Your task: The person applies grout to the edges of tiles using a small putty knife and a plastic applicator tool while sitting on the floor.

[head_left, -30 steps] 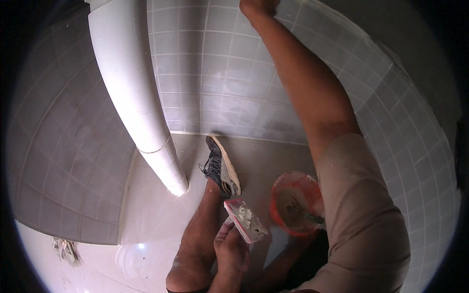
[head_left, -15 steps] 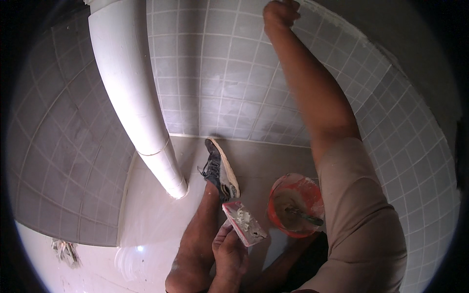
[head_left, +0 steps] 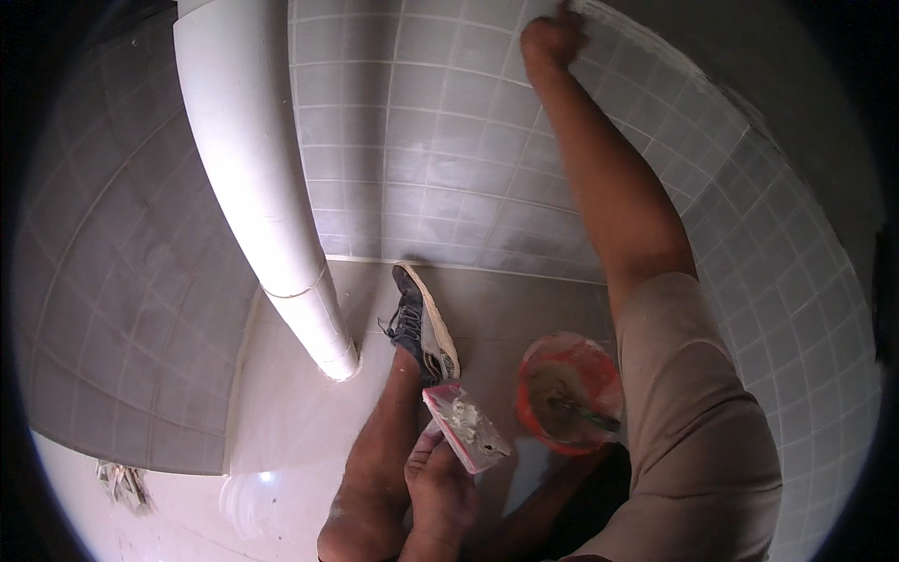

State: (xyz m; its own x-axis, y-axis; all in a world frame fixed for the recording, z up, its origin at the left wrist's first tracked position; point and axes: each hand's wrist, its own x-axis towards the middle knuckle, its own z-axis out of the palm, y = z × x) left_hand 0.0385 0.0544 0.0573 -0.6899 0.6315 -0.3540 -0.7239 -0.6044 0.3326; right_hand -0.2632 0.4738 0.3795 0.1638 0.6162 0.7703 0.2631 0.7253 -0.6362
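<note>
My left hand (head_left: 440,482) grips a small flat rectangular plate with a pinkish-red edge (head_left: 479,455), and a lump of pale paste (head_left: 463,419) sits on its face. Up at the top edge of the grey tiled wall (head_left: 449,140), my right hand (head_left: 552,39) is closed with its fingers curled against the tiles. Whatever it may hold is hidden behind the fingers. To the right of the plate stands a red bucket (head_left: 526,398) with greyish paste inside. A tool with a dark handle (head_left: 595,419) leans in that bucket.
A thick white pipe (head_left: 239,159) runs down to the pale floor (head_left: 290,412) at left. Tiled walls close in on the left (head_left: 122,281) and right (head_left: 796,309). My shoe (head_left: 412,323) rests near the far wall. Some debris (head_left: 124,485) lies at lower left.
My right hand has shifted slightly right and down along the wall's top edge. The left hand and plate have barely moved.
</note>
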